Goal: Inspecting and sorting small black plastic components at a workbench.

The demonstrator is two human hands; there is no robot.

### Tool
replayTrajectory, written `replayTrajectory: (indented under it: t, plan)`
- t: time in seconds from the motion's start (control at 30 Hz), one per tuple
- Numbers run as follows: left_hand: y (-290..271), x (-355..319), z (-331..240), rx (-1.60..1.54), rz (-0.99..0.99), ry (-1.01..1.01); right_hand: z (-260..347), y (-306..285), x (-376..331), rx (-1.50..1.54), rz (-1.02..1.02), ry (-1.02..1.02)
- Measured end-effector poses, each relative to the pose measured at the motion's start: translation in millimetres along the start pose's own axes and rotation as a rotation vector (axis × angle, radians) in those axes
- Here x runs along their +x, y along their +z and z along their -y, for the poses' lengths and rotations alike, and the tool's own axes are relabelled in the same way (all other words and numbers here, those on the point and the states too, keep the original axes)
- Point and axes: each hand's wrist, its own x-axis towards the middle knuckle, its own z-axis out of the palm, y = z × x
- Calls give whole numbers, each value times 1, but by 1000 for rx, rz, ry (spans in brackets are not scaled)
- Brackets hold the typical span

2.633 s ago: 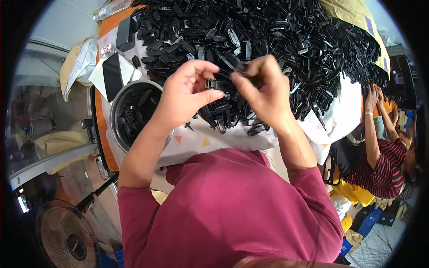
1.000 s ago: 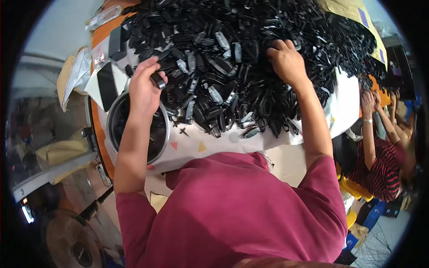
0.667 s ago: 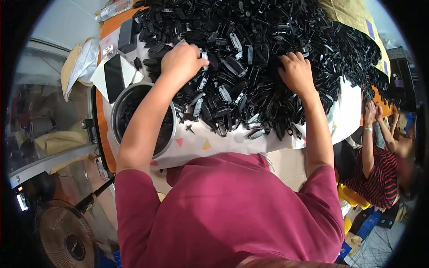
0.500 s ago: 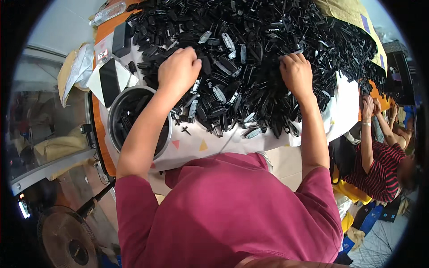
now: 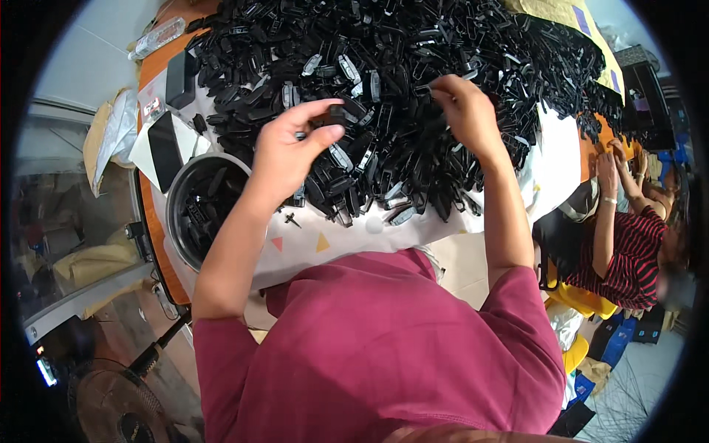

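Observation:
A broad heap of small black plastic clip-like pieces [image 5: 399, 44], some with grey faces, covers the table before me. Over its near left side is my left hand [image 5: 288, 151], thumb and forefinger bent around a small dark plastic piece [image 5: 336, 115]; its shape is hard to make out against the heap. My right hand [image 5: 469, 114] hovers over the heap's right part, fingers curled and pinched together; what they hold, if anything, blends into the black pieces. Beside my left forearm stands a round metal bowl [image 5: 176, 221] with black pieces inside.
A dark phone [image 5: 164, 151] lies on a white box left of the heap. Behind it are a black box [image 5: 177, 80] and a clear plastic bottle [image 5: 156, 38]. At the right, another person in a striped shirt [image 5: 628, 255] works at the table. A fan [image 5: 118, 406] stands lower left.
My left hand has lifted off the heap and turned, thumb and forefinger now around a dark piece. My right hand has shifted left, its fingers curling. The view has moved slightly.

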Motion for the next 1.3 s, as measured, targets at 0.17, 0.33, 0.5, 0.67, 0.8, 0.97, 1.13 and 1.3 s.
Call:
replayTrajectory:
  t: [0.17,0.33,0.5,0.67,0.8,0.97,1.13,1.3]
  plan:
    - [12,-2,2,-107,31,-28,-18,2,-8,176,-37,299]
    - [3,-7,4,-147,-58,-199,-22,4,-14,-188,249,-15]
    - [2,4,9,-350,-7,-274,-31,19,-4,-272,148,-115]
    - [13,3,16,-324,-38,-251,-9,4,-13,-129,12,-164]
    - [19,2,15,-289,1,-219,8,25,-18,-314,338,-156]
    - [11,-3,8,-245,-4,-216,2,14,-21,-159,291,-68]
    - [15,-7,12,-271,6,-216,22,28,-18,-9,241,-225]
    - [16,-10,3,-227,53,-215,4,23,-18,149,189,-188]
